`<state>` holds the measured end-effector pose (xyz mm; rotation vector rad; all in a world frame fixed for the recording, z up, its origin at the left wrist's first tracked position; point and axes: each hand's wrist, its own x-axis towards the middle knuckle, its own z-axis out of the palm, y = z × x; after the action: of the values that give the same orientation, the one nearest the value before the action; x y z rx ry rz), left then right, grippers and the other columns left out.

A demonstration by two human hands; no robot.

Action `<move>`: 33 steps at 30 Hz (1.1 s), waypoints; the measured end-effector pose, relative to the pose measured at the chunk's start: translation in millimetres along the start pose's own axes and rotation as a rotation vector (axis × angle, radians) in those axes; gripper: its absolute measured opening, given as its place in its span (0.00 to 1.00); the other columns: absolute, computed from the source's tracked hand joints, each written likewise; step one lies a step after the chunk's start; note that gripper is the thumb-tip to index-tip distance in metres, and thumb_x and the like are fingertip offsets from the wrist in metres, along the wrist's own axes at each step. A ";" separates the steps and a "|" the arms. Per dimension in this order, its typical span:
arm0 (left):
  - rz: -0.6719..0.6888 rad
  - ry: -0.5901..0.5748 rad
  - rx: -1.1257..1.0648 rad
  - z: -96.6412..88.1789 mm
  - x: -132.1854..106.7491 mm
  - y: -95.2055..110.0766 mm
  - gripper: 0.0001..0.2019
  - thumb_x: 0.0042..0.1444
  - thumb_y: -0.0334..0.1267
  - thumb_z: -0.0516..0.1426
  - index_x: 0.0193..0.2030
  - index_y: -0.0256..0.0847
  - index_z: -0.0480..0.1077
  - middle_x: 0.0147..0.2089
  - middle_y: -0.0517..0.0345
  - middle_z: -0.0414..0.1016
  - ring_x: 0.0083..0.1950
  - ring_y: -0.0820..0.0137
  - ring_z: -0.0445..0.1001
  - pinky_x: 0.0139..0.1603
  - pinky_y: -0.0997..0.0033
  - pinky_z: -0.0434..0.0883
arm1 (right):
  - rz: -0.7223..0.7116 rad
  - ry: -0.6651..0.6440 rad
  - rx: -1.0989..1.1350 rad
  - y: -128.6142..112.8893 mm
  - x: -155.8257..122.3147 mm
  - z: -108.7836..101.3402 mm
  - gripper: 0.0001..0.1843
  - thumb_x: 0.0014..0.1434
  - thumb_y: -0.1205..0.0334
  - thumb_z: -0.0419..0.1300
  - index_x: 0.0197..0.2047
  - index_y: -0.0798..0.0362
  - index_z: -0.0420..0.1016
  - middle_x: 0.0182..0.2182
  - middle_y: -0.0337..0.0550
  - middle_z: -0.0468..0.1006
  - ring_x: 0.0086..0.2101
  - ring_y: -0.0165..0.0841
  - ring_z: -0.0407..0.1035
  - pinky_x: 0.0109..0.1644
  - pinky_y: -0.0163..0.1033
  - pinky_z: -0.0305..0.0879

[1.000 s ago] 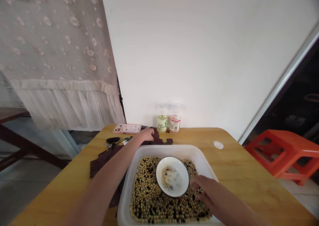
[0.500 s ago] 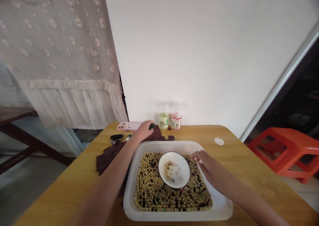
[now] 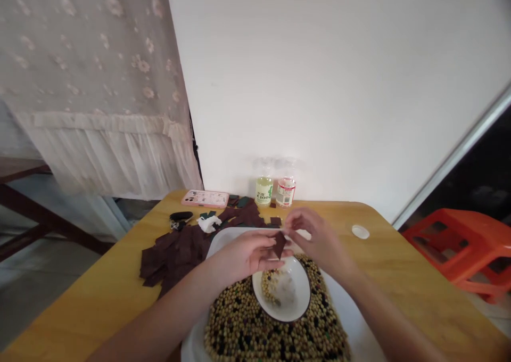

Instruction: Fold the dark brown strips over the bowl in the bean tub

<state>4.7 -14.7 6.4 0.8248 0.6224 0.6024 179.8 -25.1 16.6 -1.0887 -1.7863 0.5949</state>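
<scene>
Left hand (image 3: 243,255): fingers (image 3: 266,252) pinched shut on a dark brown scrap (image 3: 279,244). Right hand (image 3: 321,240): fingers (image 3: 293,225) drawn together at the scrap's top edge; grip unclear. Just below the fingers: white bowl (image 3: 299,298) on mixed beans (image 3: 239,330) in a white tray (image 3: 223,236). Left of the fingers: pile of brown scraps (image 3: 175,250) on the worktop (image 3: 399,277).

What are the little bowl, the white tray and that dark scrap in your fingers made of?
The bowl looks like glazed ceramic or enamel: glossy white, dark rim. The tray is probably plastic: matte white, thick rounded rim. The dark scrap is thin and flat, perhaps paper or foil; too blurred to tell.
</scene>
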 end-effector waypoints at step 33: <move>0.047 0.123 -0.023 -9.9 10.7 -4.5 0.08 0.52 0.27 0.55 0.39 0.33 0.72 0.32 0.52 0.75 0.33 0.69 0.76 0.31 0.73 0.72 | -0.007 -0.020 -0.033 7.4 -9.7 10.4 0.08 0.53 0.67 0.56 0.38 0.50 0.65 0.36 0.42 0.71 0.37 0.32 0.70 0.44 0.41 0.67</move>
<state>5.9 -4.9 -5.2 0.7863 0.7083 0.7058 175.3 -29.4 1.8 -1.1020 -1.8220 0.5753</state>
